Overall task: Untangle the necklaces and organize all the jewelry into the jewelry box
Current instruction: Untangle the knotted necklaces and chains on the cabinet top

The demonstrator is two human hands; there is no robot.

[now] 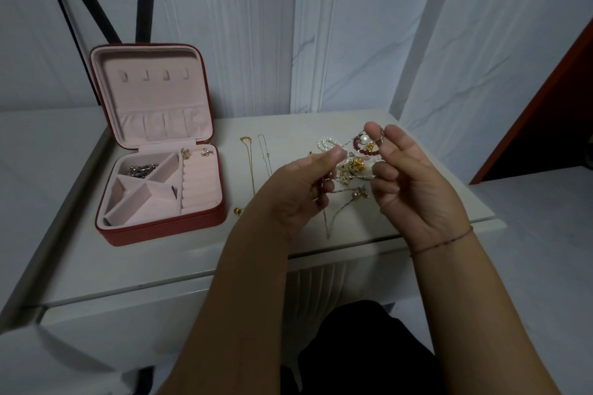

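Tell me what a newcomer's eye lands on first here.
Mid-frame, the left hand and right hand are raised, pinching a thin silver chain above a tangled jewelry pile on the white table. To the left stands an open red jewelry box, pink-lined, with two straightened necklaces laid between it and the pile.

Your left hand [301, 192] and right hand [414, 189] cover the near side of the jewelry tangle [356, 167] whose strands they pinch, so you cannot tell how the strands cross there or which necklace each strand belongs to. The silver pieces [142, 169] in the back compartment of the jewelry box [160, 224] are too small to identify. Your forearms run off the lower edge, and the bench [160, 266] is cut off at the left.
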